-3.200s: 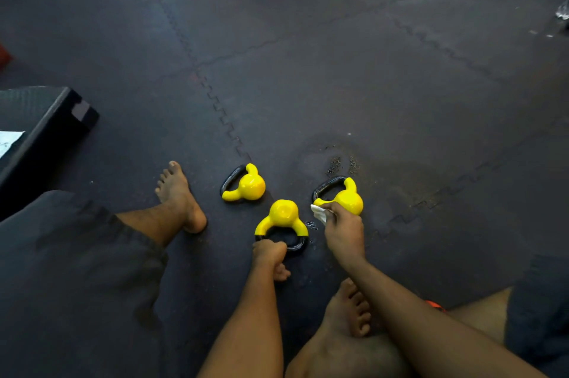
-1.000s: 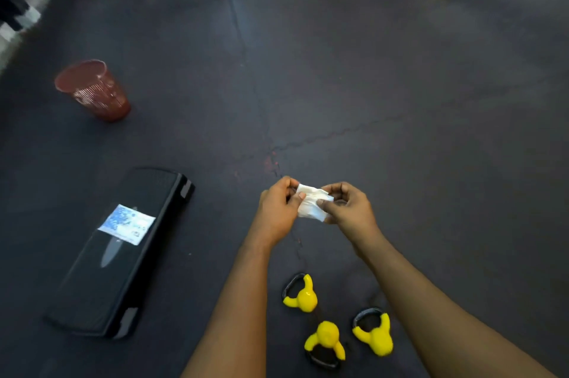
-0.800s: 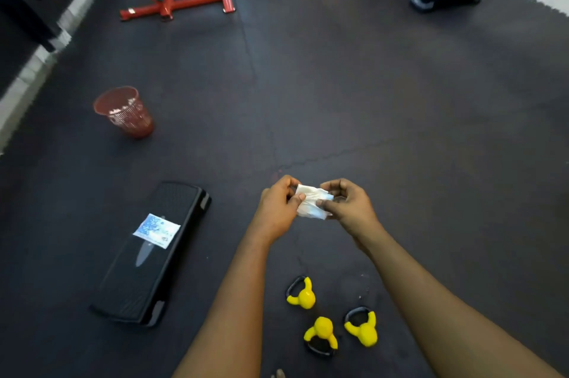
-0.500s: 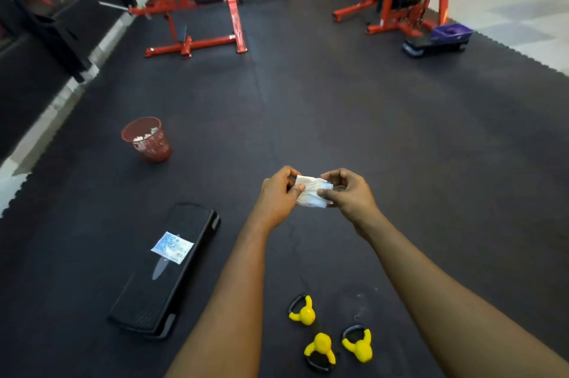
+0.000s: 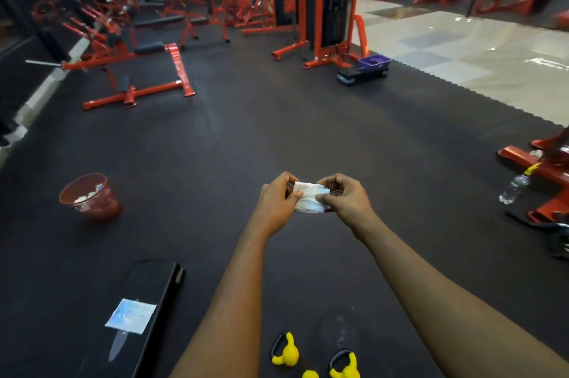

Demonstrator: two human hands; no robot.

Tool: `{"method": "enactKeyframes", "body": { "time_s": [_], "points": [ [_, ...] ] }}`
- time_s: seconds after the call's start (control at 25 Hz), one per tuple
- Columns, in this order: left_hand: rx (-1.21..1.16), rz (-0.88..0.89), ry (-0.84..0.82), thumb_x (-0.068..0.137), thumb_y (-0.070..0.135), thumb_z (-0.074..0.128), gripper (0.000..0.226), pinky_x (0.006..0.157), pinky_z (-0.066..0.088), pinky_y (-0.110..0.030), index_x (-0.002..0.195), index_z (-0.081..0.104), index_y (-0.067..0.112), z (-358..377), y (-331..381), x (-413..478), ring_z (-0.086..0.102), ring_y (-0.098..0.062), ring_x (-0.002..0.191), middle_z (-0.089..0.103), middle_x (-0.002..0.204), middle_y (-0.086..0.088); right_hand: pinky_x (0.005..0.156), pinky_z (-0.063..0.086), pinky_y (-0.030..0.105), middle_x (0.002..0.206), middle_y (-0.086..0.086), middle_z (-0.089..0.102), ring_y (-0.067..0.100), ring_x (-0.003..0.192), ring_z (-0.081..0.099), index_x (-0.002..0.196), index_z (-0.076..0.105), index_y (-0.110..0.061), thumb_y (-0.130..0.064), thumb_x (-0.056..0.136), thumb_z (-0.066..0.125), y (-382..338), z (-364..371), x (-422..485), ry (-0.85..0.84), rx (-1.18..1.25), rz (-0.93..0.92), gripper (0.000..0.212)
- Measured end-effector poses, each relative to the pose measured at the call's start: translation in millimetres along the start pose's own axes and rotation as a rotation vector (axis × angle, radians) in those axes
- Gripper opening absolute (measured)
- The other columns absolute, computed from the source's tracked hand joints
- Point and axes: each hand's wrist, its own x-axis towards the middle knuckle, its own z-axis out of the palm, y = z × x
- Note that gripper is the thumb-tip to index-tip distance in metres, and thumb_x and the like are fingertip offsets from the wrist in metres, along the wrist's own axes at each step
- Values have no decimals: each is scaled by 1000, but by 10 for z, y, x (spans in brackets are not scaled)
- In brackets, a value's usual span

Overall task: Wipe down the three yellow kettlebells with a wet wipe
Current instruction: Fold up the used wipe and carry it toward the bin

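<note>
Both hands are up off the weights now: left hand point(image 5: 277, 203) and right hand point(image 5: 348, 200) pinch the wet wipe point(image 5: 309, 200) between them. Kettlebells point(image 5: 288, 354) sit at 6 o'clock on the mat; wiping looks paused or finished.

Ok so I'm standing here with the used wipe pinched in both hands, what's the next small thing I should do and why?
Probably ball it up in one hand and step left toward the red bin. The wipe is held up between your left hand and right hand, well clear of the yellow kettlebells on the floor by your feet, and the bin already holds what look like white scraps.
</note>
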Motion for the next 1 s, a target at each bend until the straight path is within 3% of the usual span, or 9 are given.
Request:
{"method": "enactKeyframes", "body": {
  "time_s": [0.24, 0.56, 0.68, 0.84, 1.0],
  "points": [
    [4, 18, -96, 92, 17, 62, 9, 69, 60, -49, 89, 56, 25, 1118, 442, 516, 67, -29, 80, 68, 83, -10, 66, 61, 38, 87, 8, 72, 26, 81, 72, 86, 70, -19, -3, 72, 71, 283, -1165, 345, 100, -29, 25, 21],
    [10, 39, -83, 92, 17, 61, 11, 70, 59, -49, 89, 55, 25, 2288, 1166, 1195, 65, -29, 76, 65, 79, -12, 65, 61, 37, 86, 7, 72, 27, 81, 71, 85, 70, -21, -5, 71, 71, 324, -2572, 990, 109, -65, 3, 21],
    [10, 42, -63, 92, 16, 61, 13, 67, 60, -46, 87, 54, 26, 2476, 1269, 1439, 60, -20, 65, 65, 78, -11, 65, 62, 35, 87, 7, 72, 28, 82, 71, 86, 69, -19, -2, 73, 70, 305, -2790, 1215, 113, -58, -2, 22],
    [16, 28, -23, 92, 16, 58, 16, 63, 60, -41, 84, 54, 29, 2638, 1261, 1817, 63, -22, 68, 65, 76, -8, 67, 62, 36, 88, 7, 71, 27, 83, 70, 88, 69, -18, -1, 75, 70, 302, -2937, 1633, 94, -63, -12, 21],
    [4, -2, 33, 91, 13, 57, 18, 62, 59, -44, 83, 55, 29, 2680, 1100, 2347, 58, -12, 62, 66, 74, -6, 66, 62, 35, 89, 9, 71, 28, 83, 70, 89, 69, -14, 1, 75, 69, 348, -2908, 2297, 55, -86, -24, 21]
  ]
}}
